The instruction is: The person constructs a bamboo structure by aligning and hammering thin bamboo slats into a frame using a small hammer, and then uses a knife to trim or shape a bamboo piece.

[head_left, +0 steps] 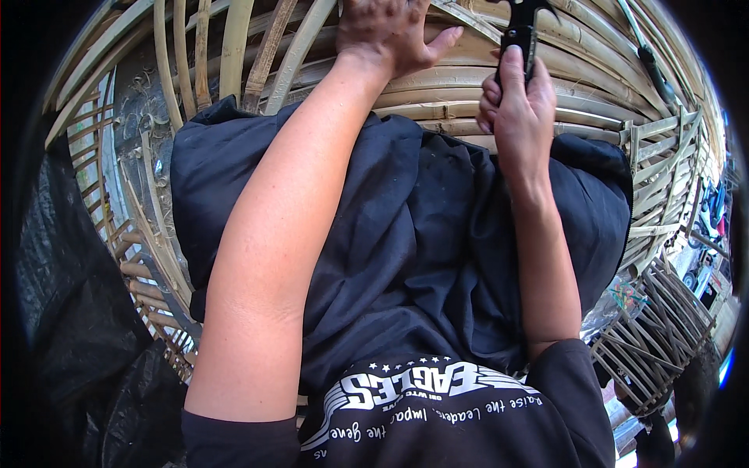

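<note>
My left hand [388, 30] rests on the pale bamboo strips [460, 97] at the top of the view. Its thumb is stretched away from the palm, and the fingertips run past the upper edge. To its right, my right hand [521, 101] is closed round the black handle of a hammer [518, 58]. The hammer points upward, and part of its dark, claw-shaped head is cut off by the upper edge. My right thumb lies along the handle. Below both hands, dark cloth [421, 203] covers my lap.
Upright bamboo slats [234, 47] stand at the upper left. A woven bamboo lattice [659, 171] rises at the right, with a black-handled tool [655, 74] near it. A slatted bamboo crate [655, 335] stands lower right. Black plastic sheeting [70, 312] hangs at the left.
</note>
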Demonstrator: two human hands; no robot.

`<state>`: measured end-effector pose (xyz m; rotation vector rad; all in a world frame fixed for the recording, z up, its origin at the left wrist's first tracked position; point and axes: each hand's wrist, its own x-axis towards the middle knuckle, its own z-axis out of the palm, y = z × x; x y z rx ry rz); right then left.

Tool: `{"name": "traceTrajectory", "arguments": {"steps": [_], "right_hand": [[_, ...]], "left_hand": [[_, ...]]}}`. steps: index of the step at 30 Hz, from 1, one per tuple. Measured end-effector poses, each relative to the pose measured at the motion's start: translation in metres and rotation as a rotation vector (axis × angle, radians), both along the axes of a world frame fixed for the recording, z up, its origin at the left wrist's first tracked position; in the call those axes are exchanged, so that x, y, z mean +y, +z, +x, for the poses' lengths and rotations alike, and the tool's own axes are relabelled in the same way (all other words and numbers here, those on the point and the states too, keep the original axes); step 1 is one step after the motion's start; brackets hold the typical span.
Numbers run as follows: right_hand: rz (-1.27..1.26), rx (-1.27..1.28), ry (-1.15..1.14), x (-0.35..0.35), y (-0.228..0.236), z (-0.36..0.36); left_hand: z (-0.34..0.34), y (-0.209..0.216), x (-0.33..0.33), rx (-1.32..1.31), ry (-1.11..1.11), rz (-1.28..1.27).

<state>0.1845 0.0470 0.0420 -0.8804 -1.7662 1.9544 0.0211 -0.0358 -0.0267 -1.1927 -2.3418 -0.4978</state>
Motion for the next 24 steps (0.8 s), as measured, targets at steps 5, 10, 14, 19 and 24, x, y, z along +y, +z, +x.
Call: {"name": "traceTrajectory", "arguments": {"steps": [5, 10, 14, 19, 24], "right_hand": [[0.718, -0.03, -0.092, -0.002, -0.011, -0.002], [0.902, -0.124, -0.002, -0.008, -0.006, 0.0], [0.992, -0.102, -0.015, 0.002, -0.015, 0.0], [0.961, -0.015, -0.09, -0.007, -0.006, 0.001], [1.122, -0.077, -0.014, 0.0, -0.019, -0.002]], "left_hand": [[0.001, 0.002, 0.001, -0.019, 0.001, -0.004], [0.0, 0.001, 0.0, -0.032, -0.005, -0.019], [0.0, 0.002, 0.0, -0.015, -0.008, -0.015], [-0.001, 0.002, 0.001, -0.015, 0.004, -0.026], [0.003, 0.001, -0.002, -0.015, 0.027, -0.068]]}}
